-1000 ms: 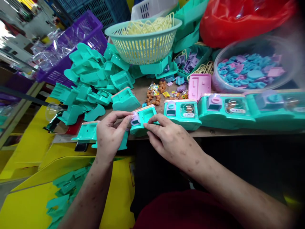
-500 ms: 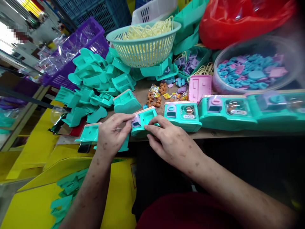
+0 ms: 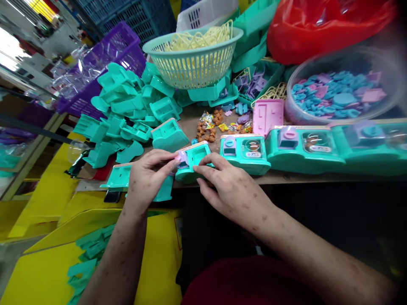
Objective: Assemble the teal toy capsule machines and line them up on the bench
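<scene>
The brown counter (image 3: 190, 123) carries a heap of teal housings (image 3: 127, 110) — left of the mesh basket (image 3: 190, 59) — and finished toys (image 3: 305, 146) to its right.

Single view only, from a head-worn camera. It looks forward and steeply down over the person's forearms onto the near edge of the table (image 3: 286, 177). Range is close: the left hand (image 3: 148, 180) and right hand (image 3: 233, 192) sit mid-frame. The frame is tilted, its edges blurred. No second view shares the scene.
</scene>
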Motion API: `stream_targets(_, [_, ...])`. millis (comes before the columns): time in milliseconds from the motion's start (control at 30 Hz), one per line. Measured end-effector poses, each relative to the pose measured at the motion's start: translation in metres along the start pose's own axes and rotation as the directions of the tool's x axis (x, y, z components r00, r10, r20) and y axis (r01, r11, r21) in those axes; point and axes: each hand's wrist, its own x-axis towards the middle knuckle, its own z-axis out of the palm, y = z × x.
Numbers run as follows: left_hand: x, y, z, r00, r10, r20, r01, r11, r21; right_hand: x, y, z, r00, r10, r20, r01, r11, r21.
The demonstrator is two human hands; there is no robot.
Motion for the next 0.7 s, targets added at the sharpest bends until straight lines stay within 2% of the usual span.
stream_targets(100, [0.001,0.0,0.004,0.995,-0.098,-0.019,0.095,0.989,-0.115,0.0,0.0,0.0,1.0,0.002,0.005,-0.002,1.0,-0.009])
stream_targets(233, [0.004,0.0,0.006,0.999,-0.043,-0.001,0.043,0.998,-0.042,0.0,0.001,0.0,1.0,-0.006,0.017,0.007,1.0,-0.015])
stream_targets(300, [0.007,0.0,0.005,0.998,-0.056,0.013,0.056,0.998,-0.022,-0.001,0.001,0.0,1.0,-0.007,0.02,0.007,1.0,-0.013])
stream_targets(433, [0.011,-0.001,0.0,0.992,-0.119,0.042,0.122,0.989,-0.079,0.0,0.001,0.001,1.0,-0.005,0.014,0.005,1.0,-0.01])
stream_targets(533, [0.011,-0.002,-0.003,0.991,-0.119,0.057,0.124,0.988,-0.09,0.0,0.001,0.001,1.0,0.001,0.009,-0.001,1.0,-0.016])
stream_targets(700, [0.008,-0.002,0.002,0.994,-0.107,0.016,0.108,0.986,-0.124,0.0,0.001,0.0,1.0,0.003,0.012,-0.002,1.0,-0.018])
